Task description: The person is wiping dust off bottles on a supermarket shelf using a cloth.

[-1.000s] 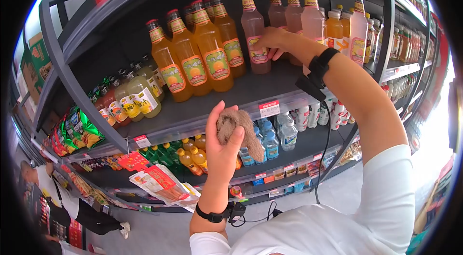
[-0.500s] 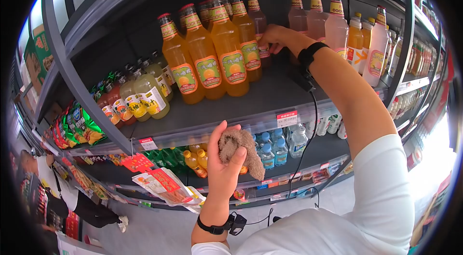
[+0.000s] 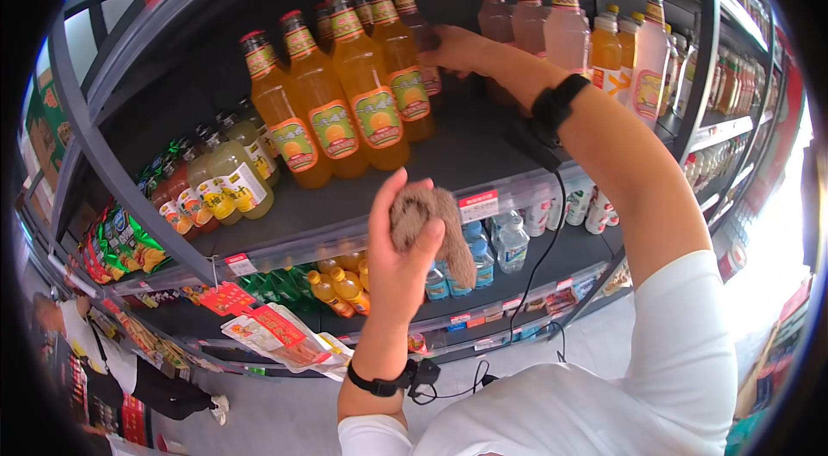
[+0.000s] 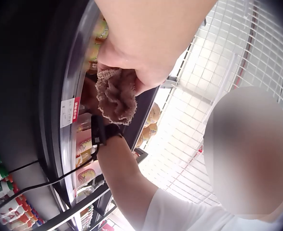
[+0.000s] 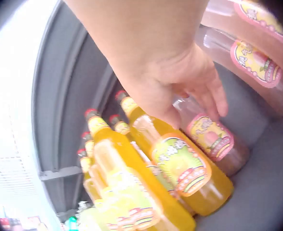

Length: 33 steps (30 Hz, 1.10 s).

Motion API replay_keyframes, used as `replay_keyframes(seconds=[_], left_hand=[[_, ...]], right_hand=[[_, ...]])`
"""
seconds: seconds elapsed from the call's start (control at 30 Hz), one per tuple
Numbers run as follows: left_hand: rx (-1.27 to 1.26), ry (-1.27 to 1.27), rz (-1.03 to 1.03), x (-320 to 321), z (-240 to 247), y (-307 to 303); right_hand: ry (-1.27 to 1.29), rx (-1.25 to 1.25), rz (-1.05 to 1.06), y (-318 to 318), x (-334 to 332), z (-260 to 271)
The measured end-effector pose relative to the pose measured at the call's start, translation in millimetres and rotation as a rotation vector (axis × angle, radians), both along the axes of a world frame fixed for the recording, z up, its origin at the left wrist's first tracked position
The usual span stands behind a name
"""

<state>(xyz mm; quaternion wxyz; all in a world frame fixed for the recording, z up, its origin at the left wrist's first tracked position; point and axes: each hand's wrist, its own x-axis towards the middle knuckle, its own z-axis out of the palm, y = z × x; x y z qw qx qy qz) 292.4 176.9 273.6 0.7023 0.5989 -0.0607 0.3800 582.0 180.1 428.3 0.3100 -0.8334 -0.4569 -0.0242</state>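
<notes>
A pink-labelled bottle (image 3: 429, 81) stands on the upper shelf, right beside the rightmost orange bottle (image 3: 405, 76) and partly hidden by it. My right hand (image 3: 461, 50) is round its upper part. The right wrist view shows the thumb of this hand (image 5: 165, 72) on one side of the bottle (image 5: 213, 137) and the fingers on the other. In front of the shelf edge, my left hand (image 3: 401, 262) holds a bunched brown cloth (image 3: 455, 253), its thumb across it. The left wrist view shows folds of the cloth (image 4: 116, 98) below the hand (image 4: 136, 57).
More pink bottles (image 3: 565, 29) stand to the right, and juice bottles (image 3: 237, 180) to the left. Packets (image 3: 280, 335) hang off the shelf front at lower left. A black cable (image 3: 559, 214) runs down from my right wrist. A person (image 3: 129, 361) is at far left.
My right hand has moved the pink bottle left and back, from a spot apart to beside the orange bottles. My left hand keeps its hold on the cloth. The head view has shifted.
</notes>
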Motion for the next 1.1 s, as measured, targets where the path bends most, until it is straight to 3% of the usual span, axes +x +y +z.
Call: replay_keyframes(seconds=[0.1, 0.2, 0.33, 0.57, 0.8, 1.0, 1.1], left_hand=[[0.077, -0.037, -0.005, 19, 16, -2], [0.136, -0.051, -0.024, 32, 31, -7], [0.221, -0.049, 0.000, 49, 45, -13], [0.412, -0.041, 0.234, 79, 35, 12], [0.300, -0.021, 0.272, 85, 34, 20], [0.228, -0.042, 0.295, 88, 28, 28], [0.161, -0.025, 0.254, 87, 30, 26]], right_hand=[[-0.424, 0.298, 0.019, -44, -16, -1], [-0.395, 0.471, 0.044, -119, -54, 12], [-0.378, 0.715, -0.076, -194, -26, 11], [-0.372, 0.370, -0.488, -215, -24, -47], [-0.369, 0.237, -0.501, -194, -12, -62], [-0.175, 0.254, -0.414, -193, -34, -44], [-0.262, 0.377, -0.394, -178, -31, -52]])
